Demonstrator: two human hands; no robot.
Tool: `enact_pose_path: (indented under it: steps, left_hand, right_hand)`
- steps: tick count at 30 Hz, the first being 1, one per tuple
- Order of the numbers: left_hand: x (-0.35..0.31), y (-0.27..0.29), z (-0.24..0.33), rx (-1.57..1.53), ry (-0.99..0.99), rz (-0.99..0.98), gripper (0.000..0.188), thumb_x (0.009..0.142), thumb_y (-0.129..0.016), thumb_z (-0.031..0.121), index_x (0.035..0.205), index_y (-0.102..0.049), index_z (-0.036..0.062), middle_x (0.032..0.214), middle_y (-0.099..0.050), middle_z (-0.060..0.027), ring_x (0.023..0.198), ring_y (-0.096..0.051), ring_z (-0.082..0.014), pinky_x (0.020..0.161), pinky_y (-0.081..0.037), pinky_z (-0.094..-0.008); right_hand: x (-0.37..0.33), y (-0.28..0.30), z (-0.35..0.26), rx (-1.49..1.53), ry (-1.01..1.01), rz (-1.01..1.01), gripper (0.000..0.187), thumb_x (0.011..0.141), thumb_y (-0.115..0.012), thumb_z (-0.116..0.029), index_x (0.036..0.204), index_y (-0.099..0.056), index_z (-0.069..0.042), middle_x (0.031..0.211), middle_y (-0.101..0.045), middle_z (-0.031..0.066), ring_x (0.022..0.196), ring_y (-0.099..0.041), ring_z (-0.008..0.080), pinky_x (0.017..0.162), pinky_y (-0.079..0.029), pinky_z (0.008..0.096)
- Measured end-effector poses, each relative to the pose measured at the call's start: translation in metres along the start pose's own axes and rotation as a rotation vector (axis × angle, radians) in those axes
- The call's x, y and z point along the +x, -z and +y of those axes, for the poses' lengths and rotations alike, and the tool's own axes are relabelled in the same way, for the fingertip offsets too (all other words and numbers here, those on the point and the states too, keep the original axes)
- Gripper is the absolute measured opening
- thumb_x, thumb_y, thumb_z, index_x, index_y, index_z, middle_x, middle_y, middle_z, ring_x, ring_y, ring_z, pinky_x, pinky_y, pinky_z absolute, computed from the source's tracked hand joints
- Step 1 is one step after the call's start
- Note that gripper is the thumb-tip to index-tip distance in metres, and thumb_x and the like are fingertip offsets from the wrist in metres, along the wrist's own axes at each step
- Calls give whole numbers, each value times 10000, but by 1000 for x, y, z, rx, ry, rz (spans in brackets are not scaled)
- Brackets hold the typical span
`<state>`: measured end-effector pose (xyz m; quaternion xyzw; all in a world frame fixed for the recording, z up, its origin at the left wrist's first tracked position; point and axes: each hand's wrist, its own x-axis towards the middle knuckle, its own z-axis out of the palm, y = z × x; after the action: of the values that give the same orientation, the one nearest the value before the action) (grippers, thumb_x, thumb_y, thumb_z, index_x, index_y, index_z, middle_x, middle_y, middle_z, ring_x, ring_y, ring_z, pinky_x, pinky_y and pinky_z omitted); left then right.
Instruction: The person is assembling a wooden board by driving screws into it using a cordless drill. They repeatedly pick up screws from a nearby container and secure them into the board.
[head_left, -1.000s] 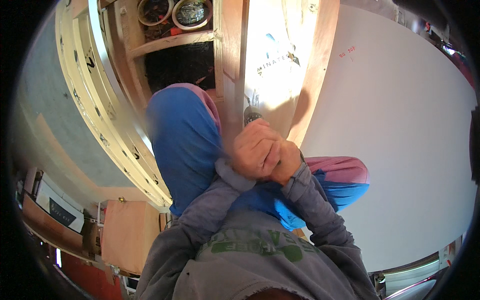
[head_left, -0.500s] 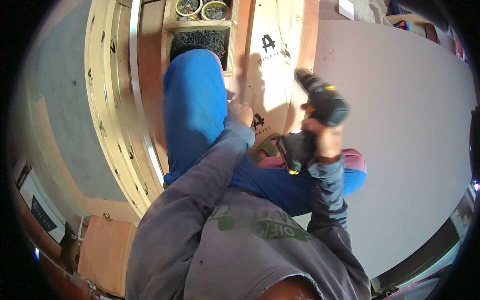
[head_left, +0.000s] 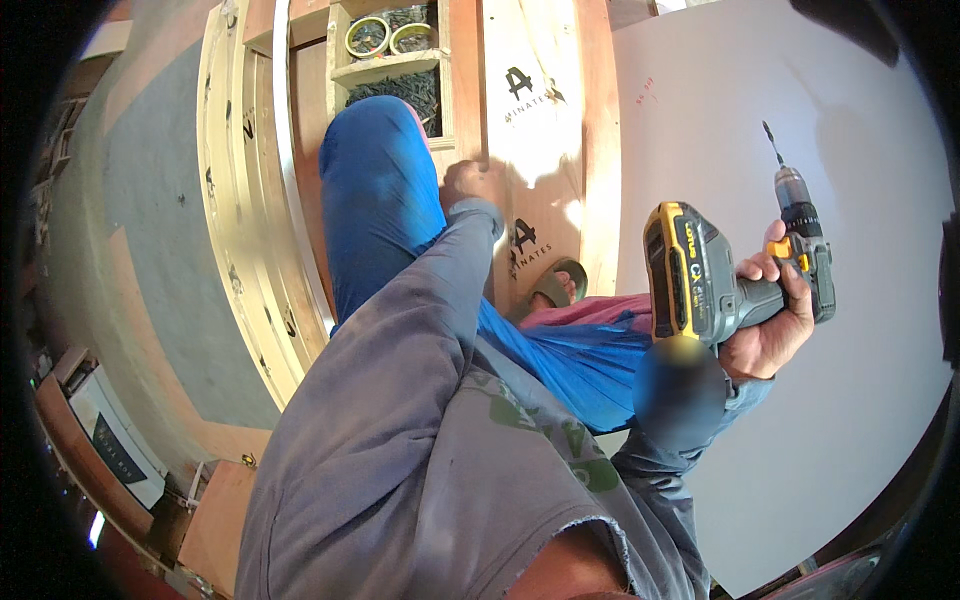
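Note:
My right hand (head_left: 775,325) grips a black and yellow cordless drill (head_left: 705,275), raised above the large pale panel at my right. A thin bit (head_left: 773,142) sits in its chuck and points away from me. The battery end faces toward me. My left hand (head_left: 473,183) rests low over the wooden boards, beside my raised left knee (head_left: 378,170). Its fingers look curled and partly blurred, and whatever they may hold is hidden. A printed wooden plank (head_left: 535,135) lies just to the right of that hand.
Beyond my left knee, a divided wooden box (head_left: 445,100) holds dark screws and two round tubs (head_left: 367,37). The pale panel (head_left: 720,450) spreads along my right. Stacked timber strips (head_left: 230,180) run along the left. My sandalled foot (head_left: 560,284) stands on the planks.
The drill in my right hand has swung right, away from the planks, and turned so its bit shows. My left hand stays near the knee. The whole view has shifted slightly.

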<state>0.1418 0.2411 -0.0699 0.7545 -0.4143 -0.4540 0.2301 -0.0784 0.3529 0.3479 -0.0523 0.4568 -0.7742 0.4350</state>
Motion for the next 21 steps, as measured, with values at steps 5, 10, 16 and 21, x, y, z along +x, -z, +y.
enact_pose_path:
  steps: [5,10,16,21]
  left_hand:
    - [13,-3,-8,123,-95,-7,350,779,-789,362,847,-782,19,830,-760,-155,761,-726,-296,741,-567,-404]
    - [31,6,-8,272,-412,-168,241,840,-689,262,808,-762,34,866,-759,-171,735,-723,-337,722,-574,-439]
    - [40,48,51,510,-233,-190,184,788,-706,188,811,-769,17,805,-751,-179,726,-737,-337,728,-597,-420]
    - [92,155,121,576,-505,99,155,793,-745,175,905,-813,93,917,-761,-189,840,-746,-343,836,-589,-417]
  right_hand:
    - [-5,-15,-2,130,-109,-34,593,843,-598,41,1407,-418,6,1285,-614,231,800,-608,188,749,-568,378]
    - [-13,-15,2,143,-169,-52,581,821,-592,38,1384,-449,14,1260,-638,221,757,-619,193,713,-576,386]
    - [-10,-20,5,49,-86,-57,616,816,-593,35,1410,-428,26,1281,-631,217,754,-622,179,702,-587,369]
    - [-15,-20,5,108,-115,-12,600,806,-588,43,1391,-458,12,1240,-651,220,751,-629,189,689,-589,378]
